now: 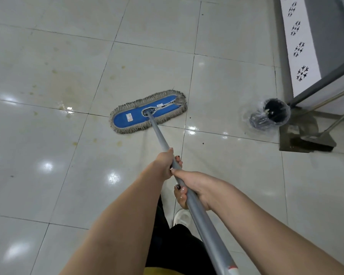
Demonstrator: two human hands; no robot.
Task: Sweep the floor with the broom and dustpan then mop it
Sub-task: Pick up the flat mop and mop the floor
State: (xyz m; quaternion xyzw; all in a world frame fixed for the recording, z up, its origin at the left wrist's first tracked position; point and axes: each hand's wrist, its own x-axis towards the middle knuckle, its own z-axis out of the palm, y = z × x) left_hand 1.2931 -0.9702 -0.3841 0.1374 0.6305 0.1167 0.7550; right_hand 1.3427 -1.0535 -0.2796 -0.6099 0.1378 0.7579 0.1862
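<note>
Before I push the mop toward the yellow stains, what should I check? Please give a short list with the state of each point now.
1. Grip on the mop handle: ok. The left hand grips it in front, the right hand grips it behind.
2. Mop head flat on the floor: ok.
3. Way to the yellowish stains: ok. They lie left of the mop head with nothing between.
4. Lined bin out of the stroke: ok. It stands apart on the right.
5. Floor swept: not ok. A dark speck lies near the handle.
6. Mop damp enough: cannot tell.
</note>
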